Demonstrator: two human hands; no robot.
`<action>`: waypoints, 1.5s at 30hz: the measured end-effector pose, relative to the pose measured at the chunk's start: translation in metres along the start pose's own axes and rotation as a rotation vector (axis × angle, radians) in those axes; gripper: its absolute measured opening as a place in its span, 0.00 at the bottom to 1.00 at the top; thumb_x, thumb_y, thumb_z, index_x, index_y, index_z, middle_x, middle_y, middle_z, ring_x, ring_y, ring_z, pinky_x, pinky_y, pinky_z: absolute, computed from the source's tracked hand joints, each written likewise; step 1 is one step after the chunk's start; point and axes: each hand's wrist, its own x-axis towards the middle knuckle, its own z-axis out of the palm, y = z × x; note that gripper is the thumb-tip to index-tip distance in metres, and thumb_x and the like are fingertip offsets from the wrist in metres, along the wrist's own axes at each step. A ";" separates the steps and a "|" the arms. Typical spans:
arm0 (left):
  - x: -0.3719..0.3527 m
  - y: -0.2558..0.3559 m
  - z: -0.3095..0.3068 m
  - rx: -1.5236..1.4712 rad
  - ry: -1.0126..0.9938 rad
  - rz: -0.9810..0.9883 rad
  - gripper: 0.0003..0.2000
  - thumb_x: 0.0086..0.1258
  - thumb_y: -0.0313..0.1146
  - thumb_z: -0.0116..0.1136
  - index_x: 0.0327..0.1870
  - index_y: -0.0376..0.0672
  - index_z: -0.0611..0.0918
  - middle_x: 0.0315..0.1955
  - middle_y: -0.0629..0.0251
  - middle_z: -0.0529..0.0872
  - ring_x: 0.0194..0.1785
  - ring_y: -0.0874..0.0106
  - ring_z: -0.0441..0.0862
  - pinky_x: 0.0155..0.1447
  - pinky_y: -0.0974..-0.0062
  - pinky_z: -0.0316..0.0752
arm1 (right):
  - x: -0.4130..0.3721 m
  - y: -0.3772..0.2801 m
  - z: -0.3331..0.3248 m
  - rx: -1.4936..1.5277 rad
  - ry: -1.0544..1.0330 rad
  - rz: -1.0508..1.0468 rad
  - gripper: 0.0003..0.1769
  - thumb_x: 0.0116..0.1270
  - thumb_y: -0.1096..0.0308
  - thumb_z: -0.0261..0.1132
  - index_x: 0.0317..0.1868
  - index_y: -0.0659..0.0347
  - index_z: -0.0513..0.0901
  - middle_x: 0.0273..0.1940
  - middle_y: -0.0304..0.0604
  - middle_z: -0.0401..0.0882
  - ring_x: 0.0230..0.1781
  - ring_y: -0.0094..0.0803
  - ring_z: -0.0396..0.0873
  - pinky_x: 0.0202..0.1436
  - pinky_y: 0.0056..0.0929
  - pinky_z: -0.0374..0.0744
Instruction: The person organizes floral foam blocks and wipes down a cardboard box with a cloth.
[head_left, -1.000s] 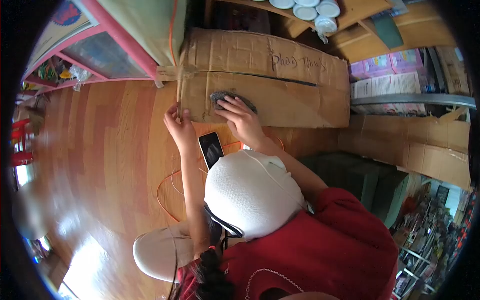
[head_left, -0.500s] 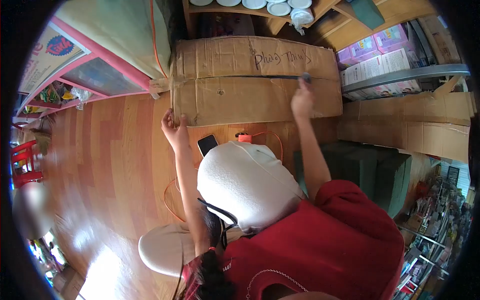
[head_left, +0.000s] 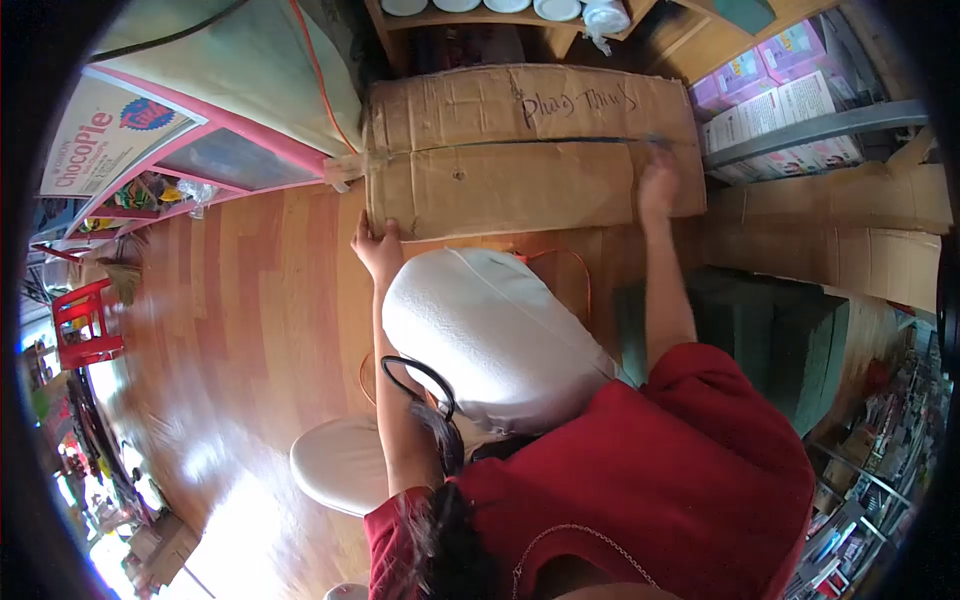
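A long brown cardboard box lies in front of me, with handwriting on its far flap and a seam running along its top. My left hand holds the near left corner, thumb on top and fingers at the side. Over the right part of the box is my right hand, closed and blurred. A small dark thing shows at its fingertips by the seam, too smeared to name. Along the seam there is a narrow dark gap.
My white-covered knee is close to the box's near side. Another cardboard box and dark green blocks stand to the right. A pink-framed cabinet is at left, and a wooden shelf with white-lidded containers behind.
My right hand has moved to the right along the seam. The view has shifted slightly, and the phone by my knee is now hidden. My left hand stays at the box's corner.
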 end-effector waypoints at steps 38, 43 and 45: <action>-0.025 0.062 0.022 0.734 0.141 -0.080 0.28 0.54 0.31 0.61 0.60 0.46 0.70 0.57 0.59 0.64 0.62 0.60 0.62 0.59 0.64 0.69 | 0.025 0.013 0.014 -0.406 0.014 0.036 0.25 0.63 0.74 0.50 0.62 0.56 0.68 0.51 0.53 0.76 0.48 0.54 0.76 0.55 0.44 0.73; -0.025 0.063 0.020 0.727 0.136 -0.071 0.28 0.54 0.31 0.62 0.60 0.46 0.71 0.55 0.60 0.65 0.61 0.60 0.64 0.59 0.64 0.69 | -0.012 -0.076 0.012 -0.052 -0.621 0.120 0.23 0.60 0.75 0.49 0.57 0.58 0.72 0.53 0.59 0.72 0.52 0.49 0.74 0.52 0.47 0.74; -0.026 0.062 0.019 0.711 0.131 -0.061 0.28 0.55 0.32 0.62 0.60 0.46 0.70 0.54 0.59 0.65 0.60 0.60 0.64 0.59 0.64 0.68 | -0.046 -0.129 -0.004 0.058 -0.620 -0.234 0.21 0.59 0.73 0.51 0.55 0.58 0.72 0.51 0.57 0.74 0.55 0.47 0.71 0.54 0.46 0.72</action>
